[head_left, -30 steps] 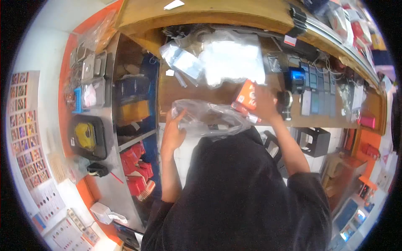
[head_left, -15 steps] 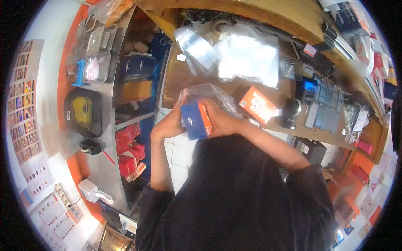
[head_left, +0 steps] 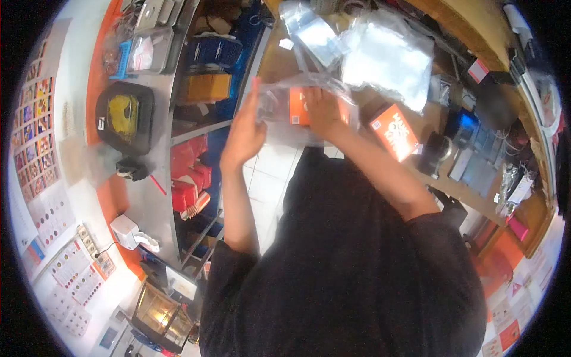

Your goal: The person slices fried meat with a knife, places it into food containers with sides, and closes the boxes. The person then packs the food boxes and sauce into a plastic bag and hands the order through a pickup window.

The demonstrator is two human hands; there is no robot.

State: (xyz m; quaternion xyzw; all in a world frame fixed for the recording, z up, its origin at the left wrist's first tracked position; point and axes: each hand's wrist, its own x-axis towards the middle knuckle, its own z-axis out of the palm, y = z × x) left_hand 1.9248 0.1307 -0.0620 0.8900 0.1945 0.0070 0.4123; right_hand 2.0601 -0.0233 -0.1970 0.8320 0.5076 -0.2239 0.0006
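My left hand (head_left: 244, 135) is at the left side of a clear plastic bag (head_left: 275, 110), its fingers pointing up and holding the bag's edge. My right hand (head_left: 324, 113) grips an orange box (head_left: 297, 108) from above, at the bag; whether the box is fully inside cannot be made out. To the right, a second orange box (head_left: 394, 134) with white lettering lies on the wooden desk.
A stack of clear plastic sleeves (head_left: 386, 59) lies behind my hands. Phones (head_left: 476, 163) and a dark round object (head_left: 437, 153) are at the right. On the left stands a metal counter (head_left: 148, 202) with a black tray (head_left: 126, 118); shelves sit beside it.
The held box has turned from its blue side to its orange face and moved up and right against the bag. My left hand has left the box for the bag's left edge.
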